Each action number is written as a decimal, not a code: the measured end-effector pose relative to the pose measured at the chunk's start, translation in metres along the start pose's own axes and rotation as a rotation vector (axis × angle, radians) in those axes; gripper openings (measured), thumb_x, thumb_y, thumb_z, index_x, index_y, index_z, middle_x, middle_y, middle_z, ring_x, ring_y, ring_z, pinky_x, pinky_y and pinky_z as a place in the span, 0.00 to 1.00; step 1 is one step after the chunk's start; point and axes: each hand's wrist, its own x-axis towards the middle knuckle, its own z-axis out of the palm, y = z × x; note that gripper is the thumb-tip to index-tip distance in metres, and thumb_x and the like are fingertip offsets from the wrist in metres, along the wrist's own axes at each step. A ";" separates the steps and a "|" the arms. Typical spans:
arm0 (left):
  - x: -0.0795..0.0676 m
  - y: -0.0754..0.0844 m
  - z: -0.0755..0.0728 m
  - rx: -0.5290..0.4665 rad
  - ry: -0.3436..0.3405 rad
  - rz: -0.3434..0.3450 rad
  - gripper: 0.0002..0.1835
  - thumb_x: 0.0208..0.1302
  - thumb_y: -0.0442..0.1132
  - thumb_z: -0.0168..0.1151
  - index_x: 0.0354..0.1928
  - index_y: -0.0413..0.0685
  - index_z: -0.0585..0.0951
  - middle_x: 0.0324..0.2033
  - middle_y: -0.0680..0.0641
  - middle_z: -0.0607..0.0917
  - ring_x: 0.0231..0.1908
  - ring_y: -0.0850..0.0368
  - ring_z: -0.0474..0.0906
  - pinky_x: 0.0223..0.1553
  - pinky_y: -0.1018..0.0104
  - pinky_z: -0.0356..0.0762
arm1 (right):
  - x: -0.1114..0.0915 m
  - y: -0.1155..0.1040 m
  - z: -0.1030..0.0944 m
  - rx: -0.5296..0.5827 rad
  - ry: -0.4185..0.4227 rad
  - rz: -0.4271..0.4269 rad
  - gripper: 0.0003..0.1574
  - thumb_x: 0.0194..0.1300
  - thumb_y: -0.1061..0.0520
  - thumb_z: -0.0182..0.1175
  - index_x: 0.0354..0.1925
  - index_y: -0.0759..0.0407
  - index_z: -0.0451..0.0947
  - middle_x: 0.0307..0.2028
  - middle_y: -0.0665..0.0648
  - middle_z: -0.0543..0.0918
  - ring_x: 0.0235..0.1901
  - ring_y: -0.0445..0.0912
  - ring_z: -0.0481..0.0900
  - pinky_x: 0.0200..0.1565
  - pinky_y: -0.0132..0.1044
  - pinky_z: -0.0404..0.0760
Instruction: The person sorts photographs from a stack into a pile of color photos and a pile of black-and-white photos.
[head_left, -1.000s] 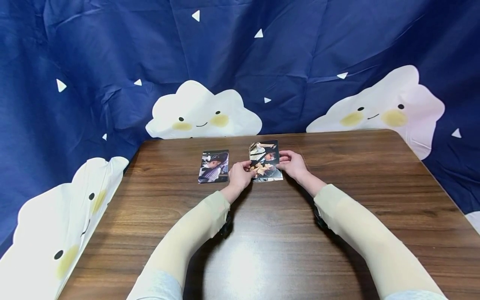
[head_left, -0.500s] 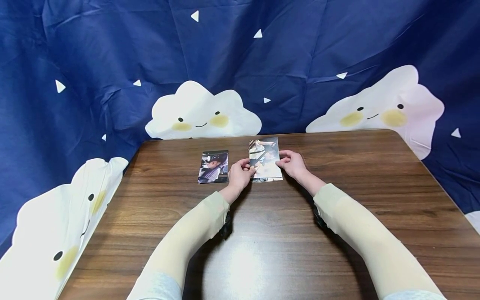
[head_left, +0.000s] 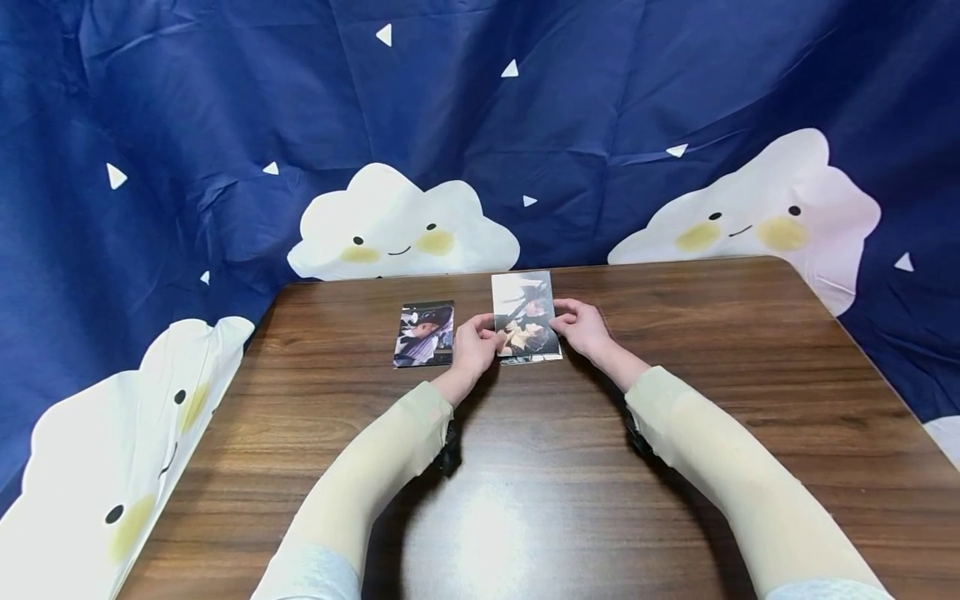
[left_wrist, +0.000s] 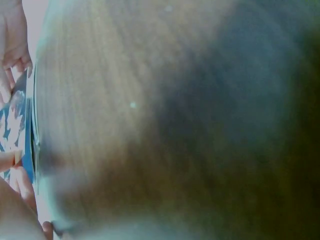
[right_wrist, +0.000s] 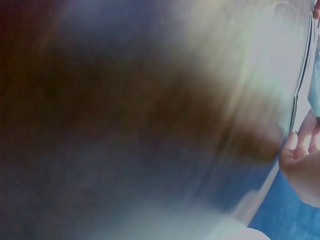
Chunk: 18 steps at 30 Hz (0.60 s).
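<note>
In the head view both hands hold a glossy photo print (head_left: 525, 304) by its two side edges. The left hand (head_left: 472, 350) pinches its left edge low down, while the right hand (head_left: 585, 327) grips the right edge. Below the held print, the lower edge of another print (head_left: 542, 359) shows; how many lie there is hidden. A second photo (head_left: 423, 335) in purple and black lies flat on the table, just left of the left hand. At the left border of the left wrist view are the print (left_wrist: 15, 117) and both hands. The right wrist view catches the right hand (right_wrist: 304, 167) at its edge.
The brown wooden table (head_left: 675, 367) reaches back to a dark blue curtain (head_left: 450, 83) printed with white clouds. A dark strap-like object (head_left: 450, 450) sits under the left wrist. Glare lies on the table's front middle.
The held print has tilted, with its far edge rising and a bright reflection sweeping across its face. Both hands keep their grip on it and have hardly moved. The flat photo stays put.
</note>
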 end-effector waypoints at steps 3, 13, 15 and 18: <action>0.001 0.000 -0.004 -0.064 -0.013 0.014 0.19 0.60 0.31 0.65 0.55 0.39 0.80 0.25 0.46 0.86 0.24 0.64 0.75 0.33 0.71 0.71 | 0.001 -0.002 0.001 -0.020 -0.002 -0.042 0.28 0.67 0.68 0.59 0.63 0.72 0.68 0.35 0.67 0.85 0.26 0.38 0.78 0.36 0.27 0.74; 0.004 -0.002 -0.035 -0.117 0.015 0.034 0.22 0.59 0.28 0.66 0.57 0.41 0.79 0.26 0.45 0.86 0.23 0.65 0.74 0.46 0.65 0.69 | 0.000 -0.020 0.019 0.067 0.004 -0.107 0.30 0.65 0.64 0.61 0.65 0.64 0.69 0.28 0.58 0.85 0.24 0.44 0.79 0.34 0.35 0.76; 0.004 -0.004 -0.042 -0.111 0.031 0.045 0.22 0.59 0.28 0.66 0.57 0.42 0.79 0.25 0.47 0.86 0.23 0.67 0.74 0.62 0.58 0.57 | 0.000 -0.025 0.024 0.082 0.001 -0.114 0.31 0.64 0.64 0.62 0.65 0.63 0.69 0.29 0.57 0.85 0.25 0.44 0.78 0.37 0.36 0.75; 0.003 -0.007 -0.054 -0.112 0.036 0.059 0.23 0.59 0.28 0.65 0.57 0.42 0.79 0.23 0.49 0.85 0.22 0.67 0.74 0.65 0.56 0.49 | 0.001 -0.032 0.034 0.072 -0.005 -0.097 0.34 0.64 0.65 0.63 0.67 0.63 0.68 0.32 0.60 0.85 0.27 0.46 0.77 0.42 0.40 0.74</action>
